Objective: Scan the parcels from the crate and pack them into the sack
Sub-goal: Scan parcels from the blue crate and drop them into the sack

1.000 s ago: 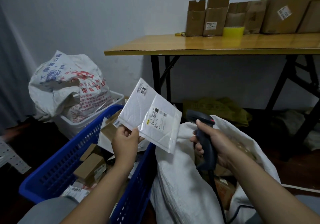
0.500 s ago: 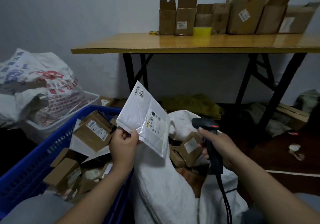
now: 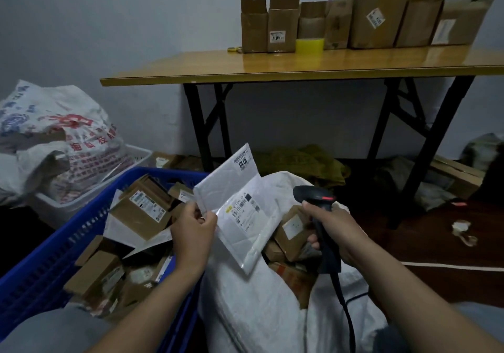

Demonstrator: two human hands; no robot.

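Note:
My left hand (image 3: 192, 230) pinches a white padded mailer (image 3: 240, 205) by its left edge, label side facing me, above the open white sack (image 3: 261, 311). My right hand (image 3: 334, 228) grips a black barcode scanner (image 3: 317, 208) just right of the mailer, its red light on and its cord hanging down. Several brown parcels (image 3: 293, 234) lie inside the sack's mouth. On the left stands the blue crate (image 3: 51, 265), holding several cardboard parcels (image 3: 139, 211) and flat mailers.
A wooden folding table (image 3: 300, 66) stands behind, with a row of cardboard boxes (image 3: 376, 17) and a yellow tape roll (image 3: 309, 45) on it. At far left, a printed sack (image 3: 51, 140) lies in a white basket (image 3: 90, 194). Bags and boxes sit under the table.
The mailer has dropped lower and moved right, over the sack's mouth. The scanner hand stays beside it. My view has swung slightly.

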